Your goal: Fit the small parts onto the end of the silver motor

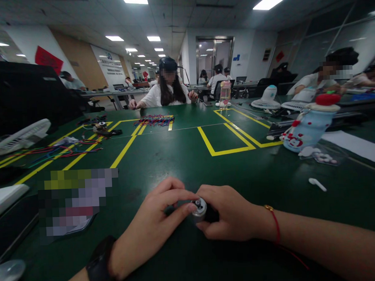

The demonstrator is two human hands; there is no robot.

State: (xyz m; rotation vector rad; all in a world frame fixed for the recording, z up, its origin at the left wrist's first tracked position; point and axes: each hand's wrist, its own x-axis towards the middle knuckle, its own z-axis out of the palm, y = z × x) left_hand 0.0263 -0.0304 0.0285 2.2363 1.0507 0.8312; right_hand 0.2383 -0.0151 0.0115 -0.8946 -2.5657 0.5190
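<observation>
My right hand (231,215) grips a small round motor (199,208) with a silver face and black body, low over the green table (182,157). My left hand (150,225) meets it from the left, fingertips pinched on the motor's front and on a small dark part beside it. A black watch sits on my left wrist and a red string bracelet on my right wrist.
A blue and white bottle with a red cap (308,125) lies at the right, with a white scoop (317,184) nearer. Coloured wires (154,120) and small fans (21,137) lie further off. A person sits across the table (168,89).
</observation>
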